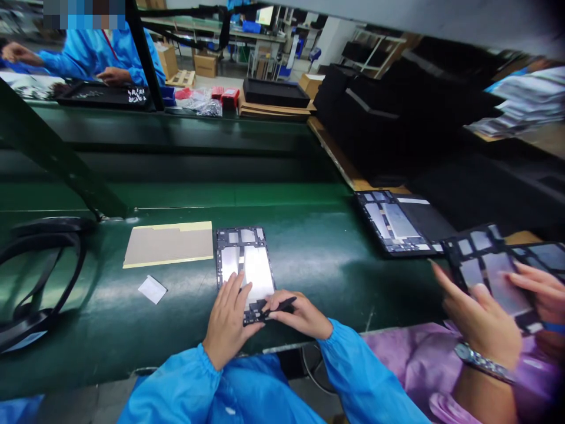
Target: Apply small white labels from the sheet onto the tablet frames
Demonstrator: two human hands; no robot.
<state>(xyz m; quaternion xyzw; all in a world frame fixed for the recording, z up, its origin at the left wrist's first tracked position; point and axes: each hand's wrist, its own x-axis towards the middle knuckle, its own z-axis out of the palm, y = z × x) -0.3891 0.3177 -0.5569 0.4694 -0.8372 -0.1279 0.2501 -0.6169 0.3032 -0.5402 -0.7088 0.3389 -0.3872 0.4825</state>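
A black tablet frame (245, 259) with silvery panels lies flat on the green bench top (326, 259) right in front of me. My left hand (229, 321) rests on its lower half with the fingers stretched flat, pressing it down. My right hand (298, 315) is closed around a thin black tool (278, 307) whose tip touches the frame's bottom edge. Both sleeves are bright blue.
A tan sheet (170, 244) and a small white slip (152, 289) lie left of the frame. A second frame (395, 222) sits to the right. A person in purple holds another frame (498, 274) at far right. Black trays (375, 118) are stacked behind. A person in blue works across the bench.
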